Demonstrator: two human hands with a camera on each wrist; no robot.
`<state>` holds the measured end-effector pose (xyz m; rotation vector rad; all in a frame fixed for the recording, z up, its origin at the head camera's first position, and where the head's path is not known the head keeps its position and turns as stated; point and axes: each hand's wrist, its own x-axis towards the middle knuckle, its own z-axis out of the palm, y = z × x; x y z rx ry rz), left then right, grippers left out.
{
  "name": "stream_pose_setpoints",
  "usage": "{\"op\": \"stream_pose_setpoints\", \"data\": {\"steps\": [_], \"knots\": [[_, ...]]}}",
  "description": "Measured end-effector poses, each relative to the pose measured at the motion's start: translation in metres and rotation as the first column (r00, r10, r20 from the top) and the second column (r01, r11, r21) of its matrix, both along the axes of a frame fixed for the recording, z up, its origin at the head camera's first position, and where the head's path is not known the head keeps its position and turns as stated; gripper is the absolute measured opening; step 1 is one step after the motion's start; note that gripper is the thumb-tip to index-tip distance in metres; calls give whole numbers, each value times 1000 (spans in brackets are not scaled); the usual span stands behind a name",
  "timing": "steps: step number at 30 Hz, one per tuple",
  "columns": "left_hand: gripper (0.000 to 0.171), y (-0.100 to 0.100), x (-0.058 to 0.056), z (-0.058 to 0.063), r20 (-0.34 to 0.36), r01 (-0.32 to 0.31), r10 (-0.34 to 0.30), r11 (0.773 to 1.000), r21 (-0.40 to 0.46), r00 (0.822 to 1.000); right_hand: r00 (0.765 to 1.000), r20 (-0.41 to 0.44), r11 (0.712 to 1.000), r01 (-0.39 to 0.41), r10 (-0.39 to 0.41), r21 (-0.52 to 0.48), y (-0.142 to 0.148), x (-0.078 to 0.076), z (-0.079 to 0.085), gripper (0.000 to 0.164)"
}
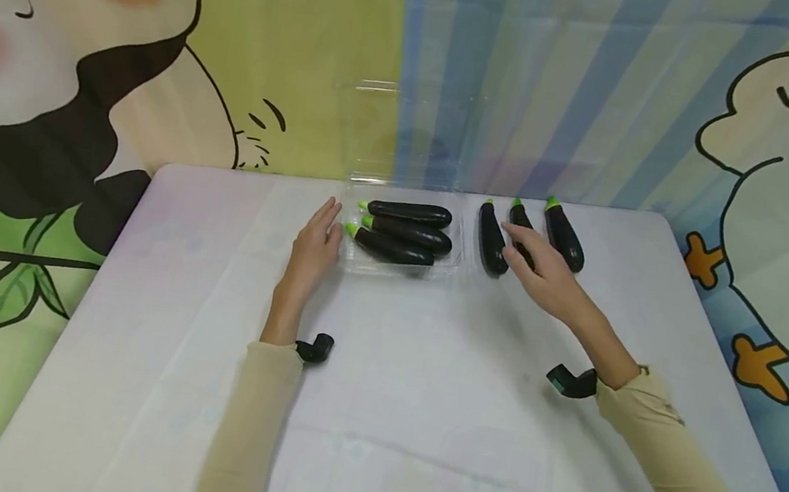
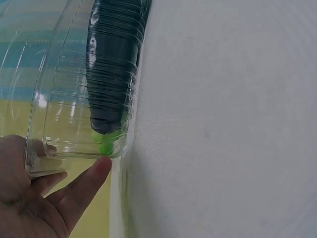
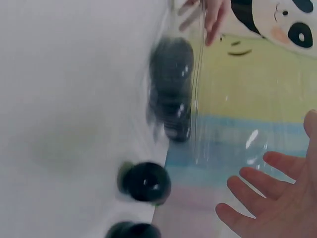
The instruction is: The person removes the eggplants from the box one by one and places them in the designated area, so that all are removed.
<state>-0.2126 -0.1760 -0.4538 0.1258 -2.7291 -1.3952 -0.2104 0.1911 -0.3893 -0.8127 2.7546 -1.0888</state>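
Note:
A clear plastic clamshell box [image 1: 362,263] lies at the table's far edge with its transparent lid [image 1: 372,134] raised at the back. Three dark eggplants [image 1: 411,234] with green stem ends lie in it side by side. My left hand [image 1: 315,245] touches the box's left side, fingers extended; in the left wrist view a fingertip [image 2: 105,163] meets the bottom corner. To the right of the box lie a left eggplant [image 1: 490,238], a middle one partly hidden by my hand, and a right eggplant [image 1: 566,236]. Above them hovers my right hand [image 1: 545,274], fingers spread, holding nothing.
A white cloth covers the table [image 1: 413,434]. Behind it hangs a printed cloth backdrop [image 1: 302,40] with cartoon animals. Small black wrist cameras [image 1: 314,348] sit on both wrists, below the hands.

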Motion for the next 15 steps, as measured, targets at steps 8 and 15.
{"op": "stream_pose_setpoints", "data": {"steps": [8,15], "knots": [[48,2,1,1,4,4,-4,1000,10,1000,981,113,985,-162,155,58,-34,16,7,56],[47,0,1,1,-10,-2,2,1000,-12,1000,961,140,955,-259,240,144,-68,6,10,57]]}}
